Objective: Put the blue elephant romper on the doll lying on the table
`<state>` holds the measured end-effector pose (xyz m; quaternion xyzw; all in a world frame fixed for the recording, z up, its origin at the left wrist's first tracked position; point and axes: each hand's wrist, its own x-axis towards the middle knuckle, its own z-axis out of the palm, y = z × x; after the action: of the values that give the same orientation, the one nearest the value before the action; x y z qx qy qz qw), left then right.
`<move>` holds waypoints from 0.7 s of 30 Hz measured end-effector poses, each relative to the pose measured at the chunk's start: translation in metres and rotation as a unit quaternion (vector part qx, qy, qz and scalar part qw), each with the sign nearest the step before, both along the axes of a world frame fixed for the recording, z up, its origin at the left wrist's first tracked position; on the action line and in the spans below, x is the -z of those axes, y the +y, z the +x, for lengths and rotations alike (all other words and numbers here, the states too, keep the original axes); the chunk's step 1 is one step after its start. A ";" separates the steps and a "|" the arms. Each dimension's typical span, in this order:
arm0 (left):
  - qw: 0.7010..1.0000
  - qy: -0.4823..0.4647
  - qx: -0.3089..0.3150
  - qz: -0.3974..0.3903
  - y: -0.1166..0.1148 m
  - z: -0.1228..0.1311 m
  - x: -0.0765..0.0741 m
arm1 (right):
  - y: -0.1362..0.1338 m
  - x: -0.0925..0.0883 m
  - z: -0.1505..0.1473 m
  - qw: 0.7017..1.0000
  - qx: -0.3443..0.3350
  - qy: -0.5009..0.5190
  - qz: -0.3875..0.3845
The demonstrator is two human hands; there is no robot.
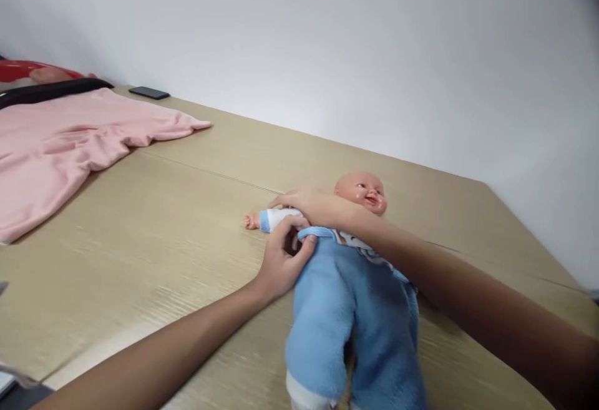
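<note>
A baby doll point(367, 188) lies on its back on the table, head away from me. It wears a white patterned top and light blue fleece pants point(327, 297). My left hand point(285, 254) pinches the pants' waistband at the doll's side, thumb in front and fingers behind. Across the doll's chest reaches my right arm, and my right hand point(313, 205) curls over the doll's upper arm beside the white sleeve point(283, 218); its fingertips are partly hidden. The doll's small hand point(250, 221) sticks out to the left from a blue cuff.
Spread on the table's left side is a pink cloth point(70, 141). Behind it are a dark strip point(56, 90) and a red item point(28, 72). A black phone point(150, 93) lies by the wall point(281, 42). The wooden tabletop point(187, 229) has a seam.
</note>
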<state>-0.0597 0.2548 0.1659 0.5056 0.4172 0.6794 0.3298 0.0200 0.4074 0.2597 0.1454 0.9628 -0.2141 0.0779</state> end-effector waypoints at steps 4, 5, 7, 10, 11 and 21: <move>0.999 0.016 -0.007 0.039 0.000 0.000 -0.001 | -0.007 0.003 0.007 0.995 0.078 0.044 -0.033; 0.999 0.021 -0.006 0.048 0.000 0.000 -0.001 | -0.009 0.002 0.011 0.990 0.110 0.072 -0.048; 0.998 0.033 -0.008 0.059 -0.001 -0.001 -0.001 | -0.014 -0.001 0.021 0.973 0.171 0.140 -0.071; 0.995 0.063 -0.027 0.074 -0.002 -0.003 0.000 | -0.019 -0.010 0.039 0.960 0.192 0.187 -0.084; 0.993 0.074 -0.033 0.082 -0.003 -0.003 0.001 | -0.021 -0.014 0.045 0.963 0.175 0.188 -0.086; 0.992 -0.057 -0.105 0.034 -0.014 0.006 0.004 | -0.013 -0.007 0.074 0.980 0.059 0.184 -0.044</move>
<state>-0.0533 0.2406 0.1619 0.4303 0.4249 0.7518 0.2629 0.0937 0.3942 0.2669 0.1562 0.9399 -0.2840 -0.1071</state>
